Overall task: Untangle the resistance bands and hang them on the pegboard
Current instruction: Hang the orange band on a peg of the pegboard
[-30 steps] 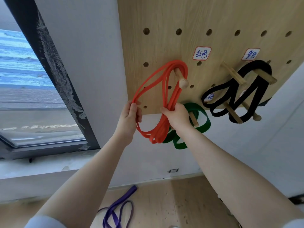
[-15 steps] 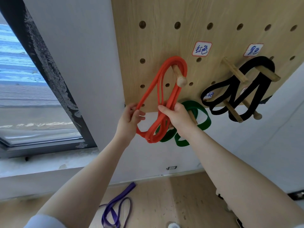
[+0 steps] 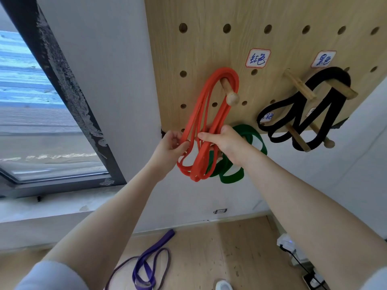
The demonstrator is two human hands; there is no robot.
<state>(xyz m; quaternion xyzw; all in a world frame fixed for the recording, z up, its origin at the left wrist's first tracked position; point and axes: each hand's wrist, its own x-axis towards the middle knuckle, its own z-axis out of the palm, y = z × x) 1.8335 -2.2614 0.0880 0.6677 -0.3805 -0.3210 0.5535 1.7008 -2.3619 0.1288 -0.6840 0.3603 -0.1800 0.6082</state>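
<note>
Red band (image 3: 211, 114): looped in several strands over a round-knobbed wooden peg (image 3: 229, 93) on the pegboard (image 3: 209, 38), its long axis running down and slightly left from the peg to a bunched lower end below the board's edge. Left hand (image 3: 169, 146) pinches the leftmost strands between thumb and curled fingers; right hand (image 3: 227, 141) grips the right-hand strands, fingers wrapped round them. Both hands sit at the band's lower half, directly under the peg, with the right hand nearer to it. Judgement: strands are being sorted so the loops hang flat; next move probably pulls downward, away from the peg.

Green band (image 3: 232, 174) hangs just behind the right hand. Black band (image 3: 301, 114) is draped over pegs to the right. Purple band (image 3: 146, 262) lies on the wooden floor (image 3: 219, 248), not yet hung. Window (image 3: 31, 101) at left; white wall behind.
</note>
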